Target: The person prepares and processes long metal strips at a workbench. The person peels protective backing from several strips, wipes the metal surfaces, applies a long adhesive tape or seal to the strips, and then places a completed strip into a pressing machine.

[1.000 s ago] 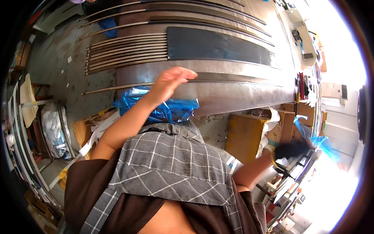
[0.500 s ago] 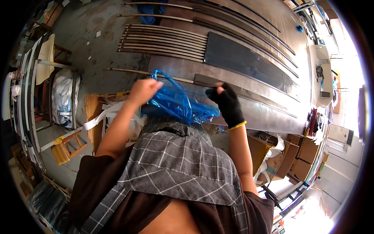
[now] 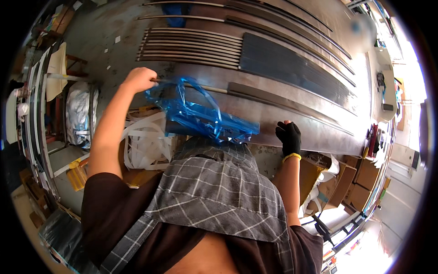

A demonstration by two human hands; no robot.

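My bare left hand is closed at the far-left end of a long metal strip, gripping blue plastic film that trails from it. This stretch runs into a crumpled heap of blue plastic film at the table's near edge, against my apron. My right hand, in a black fingerless glove with a yellow cuff, is closed above the near part of the table, right of the heap. Whatever its fingers pinch, if anything, cannot be made out. The strip's right part is dark and matt.
A row of several metal strips joined to a dark panel lies across the brown table. More single strips lie beyond. Cardboard boxes stand below right, white strapping below left, a metal rack at far left.
My left hand has moved left and slightly away from me, drawing blue film out toward the strip's end. The right hand has moved right and nearer, away from the heap.
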